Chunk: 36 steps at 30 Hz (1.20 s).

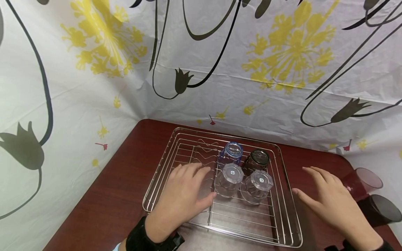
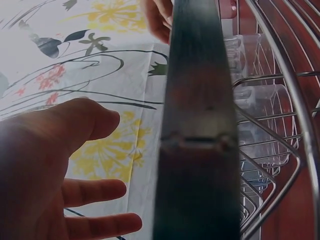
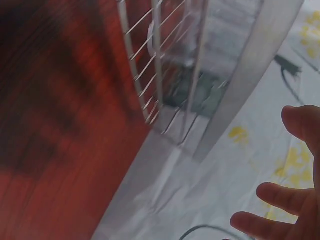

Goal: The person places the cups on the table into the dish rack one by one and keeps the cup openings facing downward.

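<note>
My left hand (image 1: 183, 190) is over the left part of a wire rack (image 1: 226, 136), fingers spread and nothing held. Its thumb tip comes near a clear faceted glass (image 1: 230, 176). Beside that one stands a second clear glass (image 1: 257, 184), with a blue glass (image 1: 232, 153) and a dark glass (image 1: 258, 159) behind; all are upside down in the rack. To the right of the rack, my right hand (image 1: 334, 200) hangs with loosely spread fingers, holding nothing. A red glass (image 1: 361, 181) and a black glass (image 1: 378, 209) stand just beyond it, partly hidden by the hand.
The rack sits on a dark red wooden table (image 1: 106, 195). A white cloth with yellow flowers (image 1: 289, 52) hangs behind and along the sides. In the left wrist view, the rack's flat metal rim (image 2: 200, 90) runs beside the hand.
</note>
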Each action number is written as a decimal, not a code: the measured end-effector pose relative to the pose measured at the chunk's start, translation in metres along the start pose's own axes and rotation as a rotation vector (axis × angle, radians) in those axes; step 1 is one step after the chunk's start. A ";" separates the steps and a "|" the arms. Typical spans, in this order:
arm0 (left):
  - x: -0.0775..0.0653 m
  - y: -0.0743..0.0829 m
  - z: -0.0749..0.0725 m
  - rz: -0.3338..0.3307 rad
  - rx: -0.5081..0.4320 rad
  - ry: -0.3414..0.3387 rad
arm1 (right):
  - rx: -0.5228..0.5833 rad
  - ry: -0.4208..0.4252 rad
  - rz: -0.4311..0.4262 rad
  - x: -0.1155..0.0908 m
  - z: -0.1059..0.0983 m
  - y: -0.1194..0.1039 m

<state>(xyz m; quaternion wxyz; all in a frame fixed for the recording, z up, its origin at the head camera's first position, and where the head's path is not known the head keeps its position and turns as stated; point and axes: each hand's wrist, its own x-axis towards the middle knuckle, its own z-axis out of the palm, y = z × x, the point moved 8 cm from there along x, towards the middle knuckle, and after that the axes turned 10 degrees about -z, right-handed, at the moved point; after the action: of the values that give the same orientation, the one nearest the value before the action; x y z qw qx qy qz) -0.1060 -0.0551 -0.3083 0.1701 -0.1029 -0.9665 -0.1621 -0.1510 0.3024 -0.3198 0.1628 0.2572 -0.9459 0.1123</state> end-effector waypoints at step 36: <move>-0.002 -0.002 0.006 -0.035 0.011 -0.090 | -0.242 -0.113 0.442 -0.078 0.013 0.166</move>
<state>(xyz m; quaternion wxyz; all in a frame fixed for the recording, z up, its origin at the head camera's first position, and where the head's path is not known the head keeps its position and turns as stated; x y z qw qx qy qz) -0.1067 -0.0549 -0.3148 0.1240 -0.0924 -0.9757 -0.1549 -0.1781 0.4736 -0.3816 0.1109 0.0287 -0.9933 0.0168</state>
